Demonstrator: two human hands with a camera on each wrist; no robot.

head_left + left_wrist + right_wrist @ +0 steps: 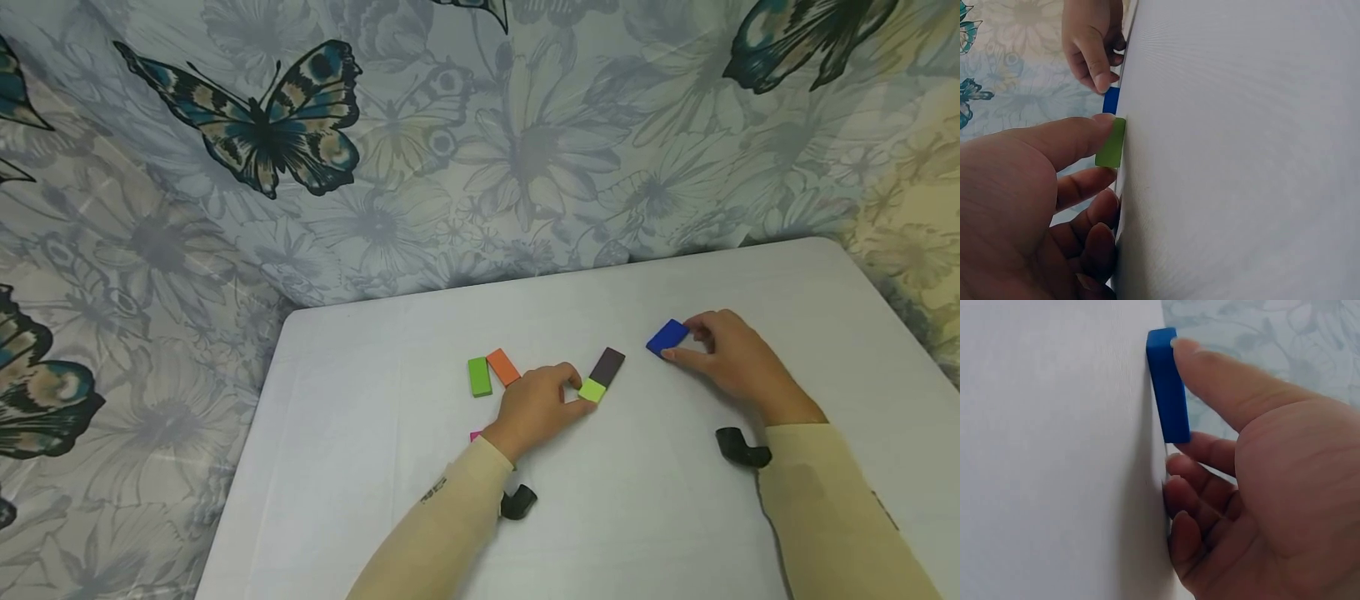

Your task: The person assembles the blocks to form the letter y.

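My left hand (534, 408) pinches a lime-green block (592, 390) between thumb and forefinger, its other fingers curled underneath in the left wrist view. A dark brown block (607, 367) lies end to end with the lime-green one, angled away to the upper right. Farther right, my right hand (731, 358) holds a blue block (667, 337) by its two ends with thumb and forefinger. The right wrist view shows this blue block (1169, 390) close against the white surface, long and narrow from the side.
Left of my left hand lie a green block (480, 377) and a slanted orange block (503, 367), their upper corners close together. A magenta piece (476, 436) peeks out beside my left wrist, mostly hidden. The white table (360, 417) backs onto a butterfly-patterned curtain (420, 208).
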